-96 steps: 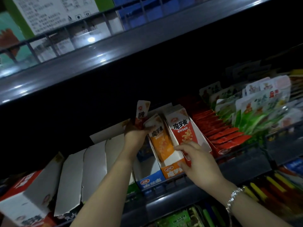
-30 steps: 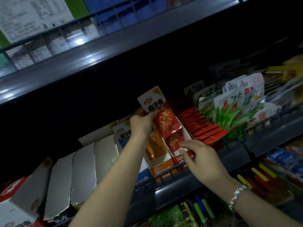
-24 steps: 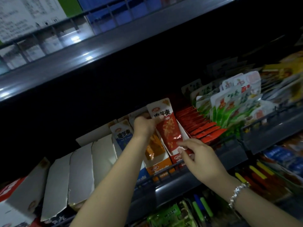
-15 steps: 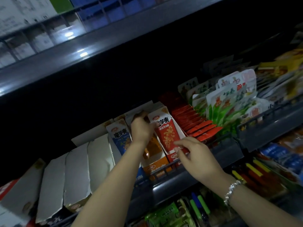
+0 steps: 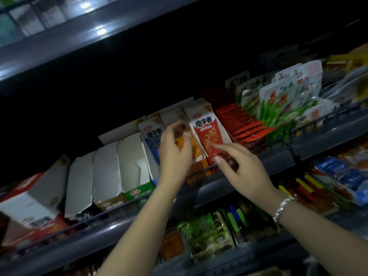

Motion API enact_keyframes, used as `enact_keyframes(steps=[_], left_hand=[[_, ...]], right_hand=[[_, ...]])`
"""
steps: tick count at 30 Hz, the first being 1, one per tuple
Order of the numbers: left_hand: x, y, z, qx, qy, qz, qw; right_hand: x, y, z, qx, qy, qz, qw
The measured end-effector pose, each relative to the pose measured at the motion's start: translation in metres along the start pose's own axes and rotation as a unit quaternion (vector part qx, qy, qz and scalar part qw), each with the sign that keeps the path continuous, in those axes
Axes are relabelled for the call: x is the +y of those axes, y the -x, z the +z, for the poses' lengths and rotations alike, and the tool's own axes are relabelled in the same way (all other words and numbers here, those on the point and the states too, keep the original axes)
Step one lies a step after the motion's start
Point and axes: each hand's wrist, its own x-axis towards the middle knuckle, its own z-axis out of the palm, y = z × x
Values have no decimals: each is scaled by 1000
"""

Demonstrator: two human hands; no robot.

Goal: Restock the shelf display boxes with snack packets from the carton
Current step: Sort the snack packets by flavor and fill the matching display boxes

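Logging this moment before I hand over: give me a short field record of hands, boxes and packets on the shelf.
left hand: fingers in the orange display box, on its packets
right hand: fingers extended, touching the red packet low on its face
red packet: upright in the red display box
blue packet: upright, left of the orange box
shelf rail: in front of the boxes
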Motion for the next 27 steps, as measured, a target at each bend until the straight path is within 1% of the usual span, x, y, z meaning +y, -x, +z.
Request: enact_keyframes(steps=[3,5,8,11,14,18,22,27], left_hand=[[-7,59,-20,-9,-22,39,999],[-17,99,-30,-9,-36,44,998],[-45,160,-40,-13,-66,46,997],[-85,221,-39,-35,-93,-22,995],[-119,276,-31,-101,-119,-139,978],[-152,328,-17,-192,-164,-238,938],[-183,356,-1,-239,-150,-336,899],[-210,390,22,-297,-127,-430,843]], right_hand=[[-2,32,7,-4,30,-17,999],[-4,61,14,-18,54,-27,998],[-4,105,29,-73,123,-36,989],[5,151,45,-167,165,-14,972],[21,201,60,-245,196,8,949],[45,260,82,-331,226,34,916],[71,297,93,-412,247,103,871],[107,351,99,-503,269,183,801]])
